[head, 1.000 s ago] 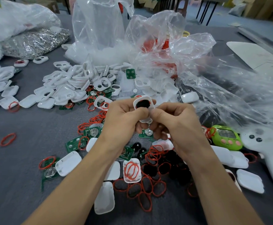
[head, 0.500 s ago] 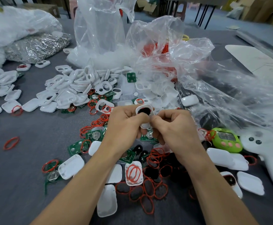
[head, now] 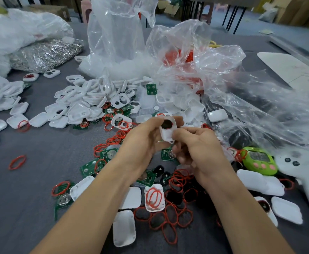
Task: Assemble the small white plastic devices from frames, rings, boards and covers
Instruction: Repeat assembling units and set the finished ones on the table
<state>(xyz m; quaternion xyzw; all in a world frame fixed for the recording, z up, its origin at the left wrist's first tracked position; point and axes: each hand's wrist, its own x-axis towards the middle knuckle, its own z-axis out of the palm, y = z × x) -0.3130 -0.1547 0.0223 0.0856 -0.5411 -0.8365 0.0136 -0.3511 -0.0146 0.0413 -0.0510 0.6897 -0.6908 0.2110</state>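
Observation:
Both hands hold one small white frame (head: pixel 168 132) with a dark round opening, raised above the table's middle. My left hand (head: pixel 142 143) grips its left side and my right hand (head: pixel 197 149) pinches its right side. A heap of white frames (head: pixel 87 99) lies behind to the left. Red rings (head: pixel 168 219) lie scattered below the hands. Green boards (head: pixel 90 166) sit among them. White covers (head: pixel 124 228) lie near my forearms, one holding red rings (head: pixel 154 197).
Clear plastic bags (head: pixel 223 85) fill the back and right. A bag of silvery parts (head: pixel 45 54) lies back left. A green toy device (head: pixel 260 160) and a white handheld unit (head: pixel 307 176) rest at the right. Loose red ring (head: pixel 17 162) at left.
The hands turned the frame a little between them; its dark opening now faces up more. The view shifted slightly.

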